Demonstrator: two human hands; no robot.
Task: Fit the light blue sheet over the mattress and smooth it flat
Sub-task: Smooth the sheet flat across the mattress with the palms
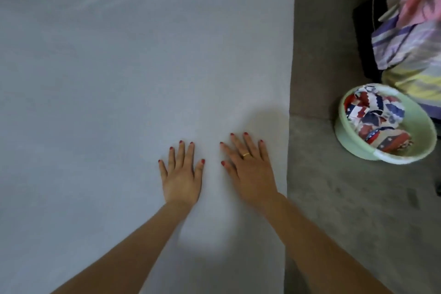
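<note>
The light blue sheet (pixel 119 79) covers the mattress and fills the left two thirds of the view, mostly flat with a faint crease at the far left. Its right edge (pixel 290 79) runs straight down beside the floor. My left hand (pixel 182 174) lies palm down on the sheet with fingers spread and straight. My right hand (pixel 250 169), wearing a gold ring, lies flat beside it near the right edge, fingers also spread.
Grey floor (pixel 334 198) runs along the right of the mattress. A pale green basin (pixel 427 131) with red, white and blue cloth stands on it. Behind it hangs a striped purple and yellow fabric pile (pixel 410 43).
</note>
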